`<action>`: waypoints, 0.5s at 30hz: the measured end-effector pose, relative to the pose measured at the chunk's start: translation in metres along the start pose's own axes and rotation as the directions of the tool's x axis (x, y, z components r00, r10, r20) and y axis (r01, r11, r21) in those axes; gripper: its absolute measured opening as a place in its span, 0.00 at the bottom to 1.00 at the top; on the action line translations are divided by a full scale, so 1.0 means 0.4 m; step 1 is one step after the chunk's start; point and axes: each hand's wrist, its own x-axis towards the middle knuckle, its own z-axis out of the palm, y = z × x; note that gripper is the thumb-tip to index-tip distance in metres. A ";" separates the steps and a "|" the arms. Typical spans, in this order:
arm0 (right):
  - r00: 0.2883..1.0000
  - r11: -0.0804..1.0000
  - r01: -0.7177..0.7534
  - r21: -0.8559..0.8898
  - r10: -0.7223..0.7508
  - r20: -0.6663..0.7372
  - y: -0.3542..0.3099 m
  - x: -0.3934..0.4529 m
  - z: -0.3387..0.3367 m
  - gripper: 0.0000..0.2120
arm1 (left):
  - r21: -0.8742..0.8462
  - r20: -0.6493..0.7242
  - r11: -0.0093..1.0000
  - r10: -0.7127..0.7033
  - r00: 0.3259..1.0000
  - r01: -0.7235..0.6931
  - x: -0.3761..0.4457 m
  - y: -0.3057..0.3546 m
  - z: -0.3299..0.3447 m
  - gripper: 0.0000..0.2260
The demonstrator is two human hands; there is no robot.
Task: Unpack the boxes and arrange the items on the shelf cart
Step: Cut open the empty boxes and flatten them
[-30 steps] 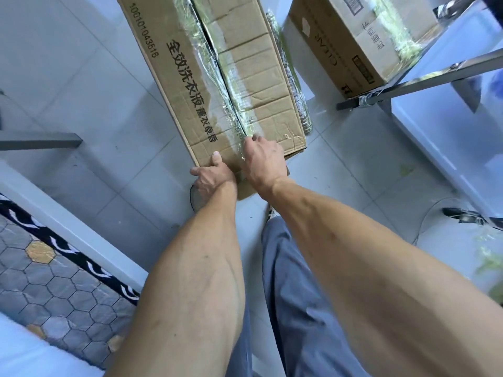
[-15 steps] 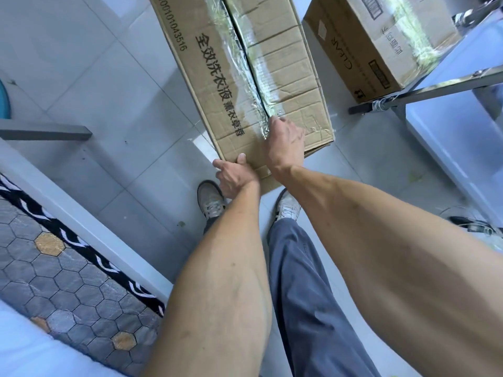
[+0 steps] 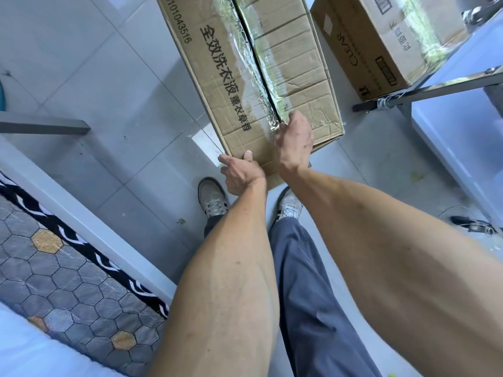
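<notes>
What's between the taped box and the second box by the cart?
Head view: only a strip of bare floor tile separates the taped box from the second box.

Domestic room, likely a bedroom: pale tiled floor (image 3: pixel 114 85), quilted hexagon-pattern mattress (image 3: pixel 62 270) at lower left, taped cardboard boxes (image 3: pixel 294 58) beside a metal shelf cart (image 3: pixel 435 87).

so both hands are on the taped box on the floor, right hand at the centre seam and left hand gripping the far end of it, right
Not quite. The left hand grips the near end of the taped box, at the corner closest to the person, not the far end. The right hand is indeed at the centre seam. The head view shows this.
</notes>
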 end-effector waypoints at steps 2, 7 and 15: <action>0.975 0.982 -0.180 -0.063 0.187 0.123 -0.016 -0.030 0.013 0.11 | -0.019 0.029 0.999 -0.041 0.999 0.042 0.002 -0.002 -0.006 0.23; 0.943 0.958 0.112 -0.264 -0.019 0.332 -0.023 0.006 -0.004 0.09 | -0.012 0.037 0.998 -0.065 0.997 0.066 0.031 -0.011 -0.026 0.23; 0.979 0.971 0.205 -0.127 -0.200 0.046 -0.125 0.094 -0.019 0.08 | -0.001 0.073 0.998 -0.065 0.995 0.065 0.019 0.013 -0.012 0.22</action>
